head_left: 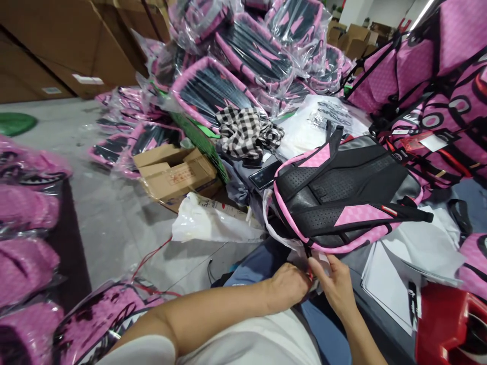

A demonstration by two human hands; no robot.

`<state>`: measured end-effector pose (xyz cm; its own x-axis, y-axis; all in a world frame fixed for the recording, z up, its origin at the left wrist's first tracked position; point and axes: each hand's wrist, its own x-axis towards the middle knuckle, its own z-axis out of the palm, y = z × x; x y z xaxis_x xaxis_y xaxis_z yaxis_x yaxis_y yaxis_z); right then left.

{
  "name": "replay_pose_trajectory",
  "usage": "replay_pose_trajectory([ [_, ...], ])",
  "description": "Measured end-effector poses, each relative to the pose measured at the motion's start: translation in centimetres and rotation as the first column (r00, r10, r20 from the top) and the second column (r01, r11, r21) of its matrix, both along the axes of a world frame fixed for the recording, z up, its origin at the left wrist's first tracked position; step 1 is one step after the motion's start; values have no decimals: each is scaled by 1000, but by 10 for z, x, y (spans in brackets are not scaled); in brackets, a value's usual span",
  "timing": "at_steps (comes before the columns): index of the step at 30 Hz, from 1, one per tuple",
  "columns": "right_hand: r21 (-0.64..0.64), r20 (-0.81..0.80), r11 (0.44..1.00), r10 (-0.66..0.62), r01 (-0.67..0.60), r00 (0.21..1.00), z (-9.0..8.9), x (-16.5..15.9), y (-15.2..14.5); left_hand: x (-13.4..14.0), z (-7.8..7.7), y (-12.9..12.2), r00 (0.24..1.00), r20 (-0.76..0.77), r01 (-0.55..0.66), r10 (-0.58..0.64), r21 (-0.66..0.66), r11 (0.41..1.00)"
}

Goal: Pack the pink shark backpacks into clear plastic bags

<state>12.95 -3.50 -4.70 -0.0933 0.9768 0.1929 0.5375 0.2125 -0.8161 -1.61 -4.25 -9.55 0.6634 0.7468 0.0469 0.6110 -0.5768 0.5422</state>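
Observation:
A pink and black backpack (344,177) lies with its padded back and shoulder straps facing up. At its near left edge, my right hand (337,281) pinches a short black strap end between thumb and fingers, with a whitish piece beside it. My left hand (291,286) is closed in a fist just left of it, close to touching. A small red bit shows between the two hands; what the left fist holds is hidden. A white plastic strip (272,223) curves down beside the bag towards my hands.
Plastic-wrapped pink backpacks (213,91) are piled ahead, with more at left. A checked cloth (243,133) and a phone (264,176) lie beyond the bag. An open carton (178,175) stands left. White papers (388,284) and a red object (443,324) are at right.

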Motion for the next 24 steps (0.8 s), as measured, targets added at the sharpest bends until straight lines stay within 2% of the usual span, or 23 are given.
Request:
replay_pose_trajectory([
  [2,94,39,995,-48,44,998,-4,-5,-1,-10,-1,-4,989,135,-56,68,-87,995],
  [3,132,45,989,-79,73,996,-6,-8,-1,-17,-1,-6,962,224,-120,159,-180,976],
  [4,157,45,983,-100,92,994,-9,-10,-1,-25,-1,-8,903,310,-205,297,-297,933],
  [6,178,48,979,-115,104,992,-13,-12,-1,-37,-3,-7,675,431,-337,599,-542,770],
  [7,181,54,978,-116,104,992,-14,-13,0,-41,-3,-5,545,465,-347,698,-633,692],
  [8,184,59,978,-114,102,992,-14,-13,0,-42,-3,-2,430,497,-305,754,-706,639],
  [10,186,70,978,-110,95,991,-14,-13,0,-38,-3,5,267,568,-86,778,-790,607],
  [12,186,88,978,-107,89,990,-12,-12,1,-26,-3,10,151,598,139,787,-801,582],
  [14,196,108,978,-90,67,990,-9,-9,1,-13,-2,13,58,567,214,822,-811,544],
  [17,220,174,974,16,-54,985,-5,-1,-1,-2,-4,14,-9,510,206,860,-841,500],
  [19,275,278,954,43,-123,960,-1,6,-3,0,-5,14,-21,506,183,862,-846,501],
  [21,401,398,909,-58,-117,916,3,10,-7,1,-6,16,-24,503,128,864,-856,502],
  [24,605,480,788,-248,-113,841,13,6,-11,3,-6,21,-30,489,41,872,-871,490],
])
